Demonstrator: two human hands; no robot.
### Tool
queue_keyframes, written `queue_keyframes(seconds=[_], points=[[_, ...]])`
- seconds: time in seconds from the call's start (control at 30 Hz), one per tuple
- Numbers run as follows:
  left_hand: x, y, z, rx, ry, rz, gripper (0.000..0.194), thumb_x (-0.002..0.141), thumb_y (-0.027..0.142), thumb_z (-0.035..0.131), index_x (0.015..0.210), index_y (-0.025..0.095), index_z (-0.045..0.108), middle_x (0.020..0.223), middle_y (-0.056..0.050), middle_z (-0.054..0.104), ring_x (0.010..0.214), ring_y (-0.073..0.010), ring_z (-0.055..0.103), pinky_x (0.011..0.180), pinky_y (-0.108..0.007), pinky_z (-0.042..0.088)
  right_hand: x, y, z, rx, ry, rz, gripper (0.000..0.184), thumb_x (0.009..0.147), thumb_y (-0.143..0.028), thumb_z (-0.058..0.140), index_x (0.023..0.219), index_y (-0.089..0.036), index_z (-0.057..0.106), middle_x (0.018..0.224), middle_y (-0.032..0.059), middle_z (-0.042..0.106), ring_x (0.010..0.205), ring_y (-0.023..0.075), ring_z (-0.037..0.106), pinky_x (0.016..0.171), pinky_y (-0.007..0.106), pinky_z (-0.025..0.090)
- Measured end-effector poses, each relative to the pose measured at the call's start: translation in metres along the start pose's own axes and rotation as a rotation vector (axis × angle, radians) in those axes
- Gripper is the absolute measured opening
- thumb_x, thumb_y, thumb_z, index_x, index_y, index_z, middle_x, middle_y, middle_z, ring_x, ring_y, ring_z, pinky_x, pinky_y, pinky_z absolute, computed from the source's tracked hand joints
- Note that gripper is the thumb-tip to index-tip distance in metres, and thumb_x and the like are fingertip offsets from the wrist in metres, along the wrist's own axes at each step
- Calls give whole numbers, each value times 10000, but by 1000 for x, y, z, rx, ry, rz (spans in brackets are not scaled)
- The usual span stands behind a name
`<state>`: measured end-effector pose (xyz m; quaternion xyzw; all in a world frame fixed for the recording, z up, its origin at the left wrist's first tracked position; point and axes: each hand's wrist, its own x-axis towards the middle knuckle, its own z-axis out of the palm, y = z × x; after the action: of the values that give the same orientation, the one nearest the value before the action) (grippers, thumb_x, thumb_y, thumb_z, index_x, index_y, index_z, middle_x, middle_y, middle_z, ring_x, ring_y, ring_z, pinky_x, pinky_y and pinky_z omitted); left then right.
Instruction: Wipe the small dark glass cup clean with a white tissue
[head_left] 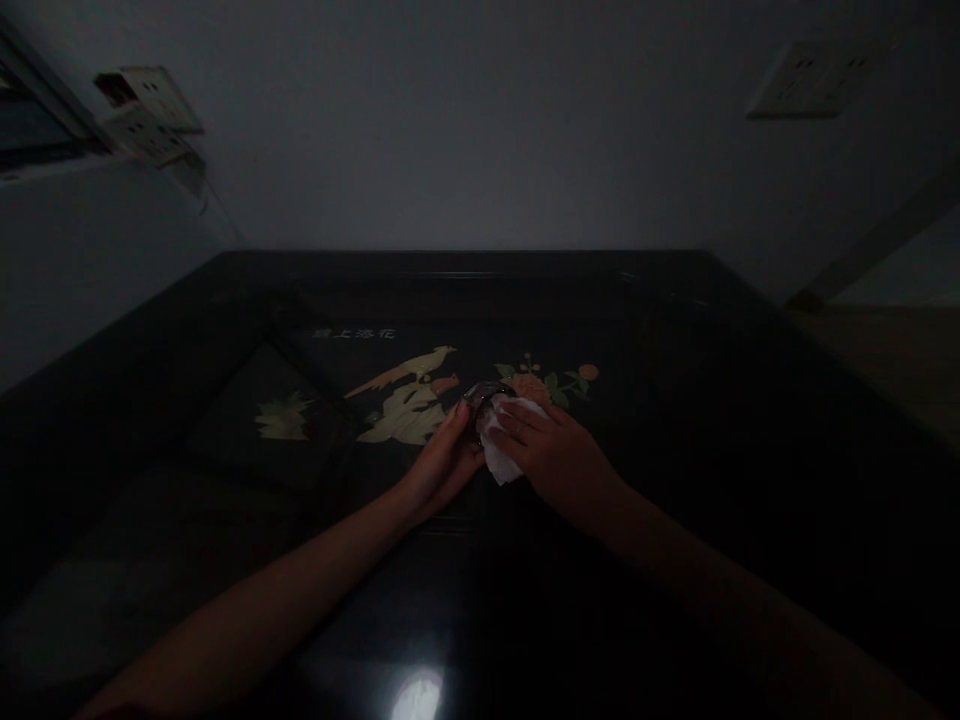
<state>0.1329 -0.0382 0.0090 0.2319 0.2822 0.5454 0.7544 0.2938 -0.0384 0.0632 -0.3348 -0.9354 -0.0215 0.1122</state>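
Note:
In dim light both my hands meet over a dark lacquered table [675, 420] with an inlaid bird and flower picture [420, 400]. My left hand [442, 465] curls round a small clear glass object [484, 398], probably a cup or jar. My right hand [551, 450] presses a white tissue [501, 455] against that glass, fingers closed over the paper. Most of the glass is hidden by the hands and the tissue.
A pale wall stands right behind the table. Wall sockets [146, 115] sit at the upper left and another socket plate [814, 78] at the upper right. A light reflection [418, 695] shines on the table's near edge. Wooden floor [885, 360] shows at the right.

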Motion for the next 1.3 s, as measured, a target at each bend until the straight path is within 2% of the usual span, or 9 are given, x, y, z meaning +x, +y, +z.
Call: queue_keyframes(seconds=[0.2,0.4,0.53,0.67,0.77,0.87,1.07,1.17,1.3], points=[[-3,2,3,-9,9,-26,348,808,401,647,1086,193,620,1165,-89,627,1090,-228,572,933,-345,439,0,-1,4,117,-9,24,377,850,-11,470,1176,-119,624,1227,162,637,1184,265,563,959,445,480],[-7,6,9,50,1,-19,388,797,370,668,1145,212,592,1158,-77,633,1105,-238,570,936,-355,439,1,-4,10,626,34,163,537,752,65,379,1156,-171,643,1183,101,672,1112,205,606,966,390,462],[-7,5,8,98,-8,6,399,784,409,672,1112,195,595,1106,-91,647,1010,-234,605,805,-316,488,5,-7,13,989,82,322,431,760,11,419,1045,-176,683,939,43,733,886,199,666,809,335,510],[-6,4,7,100,10,10,401,758,400,698,1089,200,593,1115,-93,638,980,-233,610,727,-295,498,6,-9,20,1137,152,459,327,798,-67,471,1057,-132,659,914,59,720,864,211,663,787,335,509],[-6,4,7,92,22,0,388,767,386,694,1091,199,591,1114,-90,640,996,-230,609,778,-308,497,4,-12,22,1030,117,457,300,803,-71,479,1039,-118,658,902,81,719,836,218,665,766,334,511],[-6,5,7,72,25,-16,402,779,389,683,1122,200,589,1125,-87,642,1050,-234,594,884,-341,472,1,-16,20,804,53,413,319,808,-44,458,1054,-103,653,925,119,724,830,230,674,759,337,513],[-3,5,5,5,-16,-53,375,831,419,616,1129,192,602,1169,-91,633,1119,-241,565,971,-370,421,-1,-9,14,397,-4,170,437,855,-3,387,1221,-141,583,1214,109,656,1097,207,622,924,327,487],[-1,3,1,-19,-18,-53,358,831,414,618,1104,182,617,1170,-92,632,1102,-236,570,968,-369,421,0,-2,10,168,-3,51,384,883,-35,430,1215,-137,594,1235,99,647,1168,214,578,971,346,468],[3,-2,-6,-29,-45,-32,352,836,415,610,1117,202,620,1156,-85,635,1057,-221,583,933,-365,439,0,3,5,-69,47,-29,280,891,-88,497,1126,-110,648,1219,139,650,1182,256,563,973,408,459]])
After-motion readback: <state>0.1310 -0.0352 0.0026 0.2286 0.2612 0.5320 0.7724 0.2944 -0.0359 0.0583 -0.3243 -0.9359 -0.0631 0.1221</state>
